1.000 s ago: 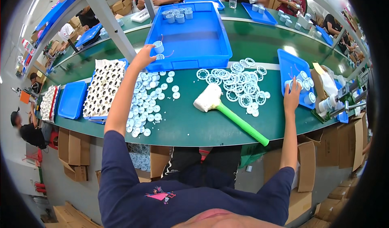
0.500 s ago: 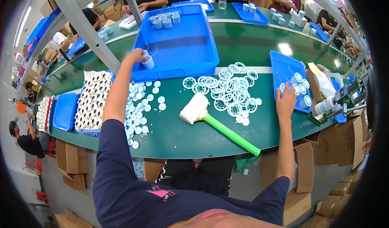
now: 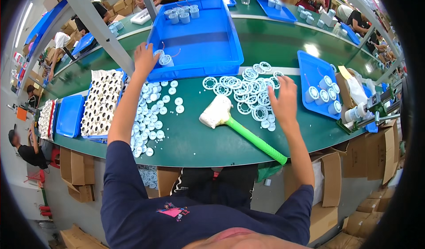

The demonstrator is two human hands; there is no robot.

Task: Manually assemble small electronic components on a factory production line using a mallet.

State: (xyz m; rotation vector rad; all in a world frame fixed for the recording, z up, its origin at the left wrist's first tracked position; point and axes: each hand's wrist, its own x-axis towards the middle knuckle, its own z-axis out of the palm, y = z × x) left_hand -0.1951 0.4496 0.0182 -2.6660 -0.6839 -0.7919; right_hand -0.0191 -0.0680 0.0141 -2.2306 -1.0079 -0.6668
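My left hand (image 3: pixel 145 59) is at the near left corner of a large blue bin (image 3: pixel 199 38), fingers apart, holding nothing. Beside its thumb, inside the bin, stand two light-blue cylindrical parts (image 3: pixel 166 61) with thin red wires; whether the thumb touches one I cannot tell. My right hand (image 3: pixel 284 99) is open over the right edge of a pile of pale-blue rings (image 3: pixel 251 99), with nothing in its fingers. Between my arms lies a mallet (image 3: pixel 252 138) with a white head and green handle. Many small round discs (image 3: pixel 150 124) lie scattered by my left forearm.
At right a blue tray (image 3: pixel 307 65) holds several cylindrical parts, next to a metal clamp-like fixture (image 3: pixel 376 105). White perforated trays (image 3: pixel 101 103) stand at left, by a metal post (image 3: pixel 95 29). Several people work across the green bench.
My left hand has let go of a cylindrical part in the bin and drawn back slightly left. My right hand has left the parts in the right tray and moved left to the rings.
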